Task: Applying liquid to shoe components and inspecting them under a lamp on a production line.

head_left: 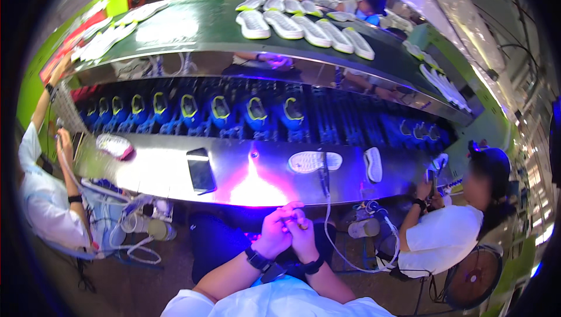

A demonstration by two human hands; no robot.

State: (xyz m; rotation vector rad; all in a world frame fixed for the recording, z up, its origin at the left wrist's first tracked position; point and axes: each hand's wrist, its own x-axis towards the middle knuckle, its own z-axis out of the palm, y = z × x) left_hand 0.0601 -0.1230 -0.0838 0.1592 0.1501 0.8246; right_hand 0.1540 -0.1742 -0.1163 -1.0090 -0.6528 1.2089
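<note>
Below the shiny metal surface's [175, 179] near edge, left hand [273, 232] and right hand [304, 236] are clasped around a small yellowish stick-like object [302, 224]; white shoe sole [314, 161] awaits reaching.

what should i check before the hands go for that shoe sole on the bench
1. Hands free: not ok. The left hand and right hand are clasped together over the lap, with a small yellowish thing between the fingers; what it is cannot be told.
2. Sole within view: ok. The white shoe sole lies flat on the metal bench, tread up.
3. Path to it: not ok. A dark tool lies across the sole, its cord hanging off the bench edge.
4. Phone out of the way: ok, it lies well to the left.
5. Second sole: ok, apart from the first.
</note>
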